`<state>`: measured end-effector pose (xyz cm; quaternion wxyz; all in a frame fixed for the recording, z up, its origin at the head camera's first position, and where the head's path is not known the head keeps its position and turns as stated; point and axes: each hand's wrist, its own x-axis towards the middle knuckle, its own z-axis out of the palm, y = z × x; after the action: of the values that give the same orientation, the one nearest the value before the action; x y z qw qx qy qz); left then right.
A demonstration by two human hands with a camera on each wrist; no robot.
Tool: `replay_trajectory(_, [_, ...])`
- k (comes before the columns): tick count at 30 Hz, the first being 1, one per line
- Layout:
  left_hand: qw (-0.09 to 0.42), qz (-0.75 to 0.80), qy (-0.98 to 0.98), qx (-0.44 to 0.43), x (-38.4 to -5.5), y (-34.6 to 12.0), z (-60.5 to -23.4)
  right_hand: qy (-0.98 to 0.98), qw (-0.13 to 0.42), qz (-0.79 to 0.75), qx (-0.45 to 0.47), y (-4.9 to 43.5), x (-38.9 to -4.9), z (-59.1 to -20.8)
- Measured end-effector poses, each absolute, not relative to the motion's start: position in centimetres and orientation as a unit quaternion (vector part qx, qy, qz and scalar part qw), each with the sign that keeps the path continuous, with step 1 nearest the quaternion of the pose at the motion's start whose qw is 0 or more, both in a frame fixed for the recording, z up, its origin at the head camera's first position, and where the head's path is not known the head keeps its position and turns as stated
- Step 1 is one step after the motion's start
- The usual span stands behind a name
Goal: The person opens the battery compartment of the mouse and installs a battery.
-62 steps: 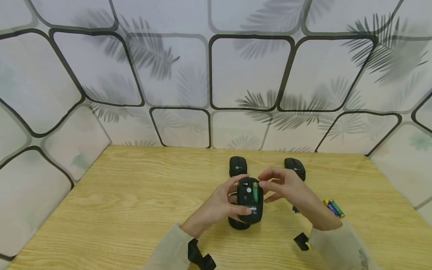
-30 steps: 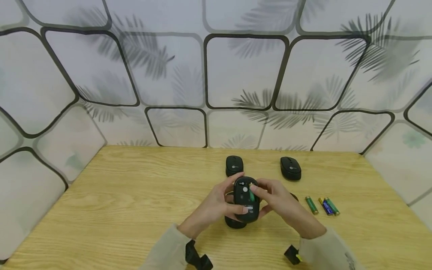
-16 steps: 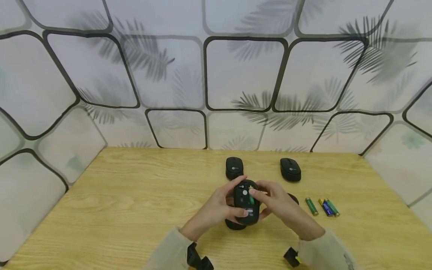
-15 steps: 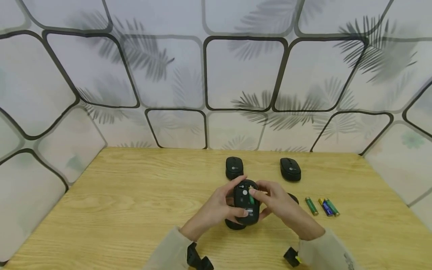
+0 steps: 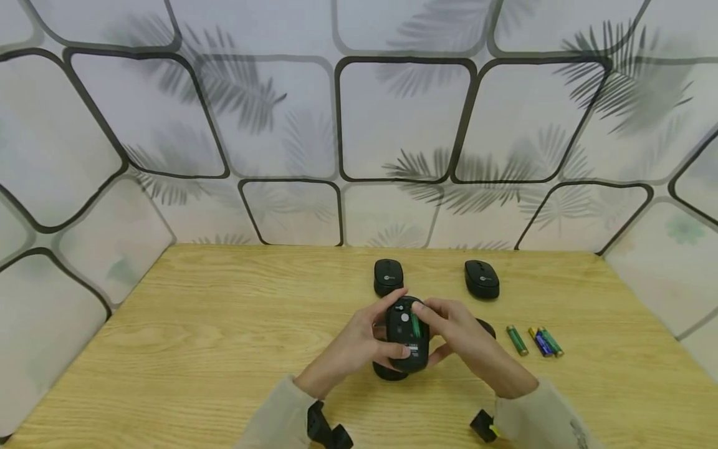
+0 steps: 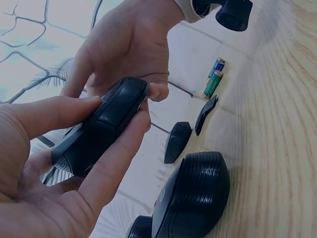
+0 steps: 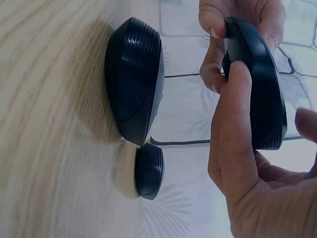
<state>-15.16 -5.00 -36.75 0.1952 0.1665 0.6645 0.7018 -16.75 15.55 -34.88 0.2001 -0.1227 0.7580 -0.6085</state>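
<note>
A black computer mouse [image 5: 399, 340] is held bottom side up above the table, its battery slot uncovered. A green battery [image 5: 416, 327] lies in the slot. My left hand [image 5: 359, 337] grips the mouse from the left, thumb across its underside and fingers beneath. From the other side comes my right hand [image 5: 460, 327], its thumb over the upper end of the battery and its fingers under the mouse's right edge. In the right wrist view the right fingers [image 7: 237, 129] lie along the lower face of the held mouse [image 7: 260, 84].
Another mouse [image 5: 388, 373] stands on the wooden table [image 5: 224, 324] beneath the hands. Two more mice, one at the back middle [image 5: 388, 276] and one at the back right [image 5: 482, 279], stand behind. Right of the hands lie a green battery [image 5: 516, 340], several other batteries [image 5: 544, 343] and a thin black cover [image 6: 206, 115].
The right hand was beside the slot with its thumb off the battery; it has moved left onto the mouse. Since then its thumb has slid up to the battery's upper end.
</note>
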Motion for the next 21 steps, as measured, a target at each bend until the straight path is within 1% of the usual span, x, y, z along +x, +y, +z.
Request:
replay_trajectory(4, [0.199,0.7,0.665,0.168,-15.19,-4.98,-36.8,0.754,0.202,-0.614,-0.114,15.62,-16.76,-34.92])
replay_trajectory(15, [0.218,0.699,0.663,0.156,-14.97,-4.78,-36.5,0.733,0.204,-0.635,-0.131,15.84,-16.89,-35.03])
replay_trajectory(21, [0.208,0.711,0.657,0.141,-14.78,-4.75,-36.33,0.737,0.191,-0.633,-0.138,15.69,-16.89,-35.08])
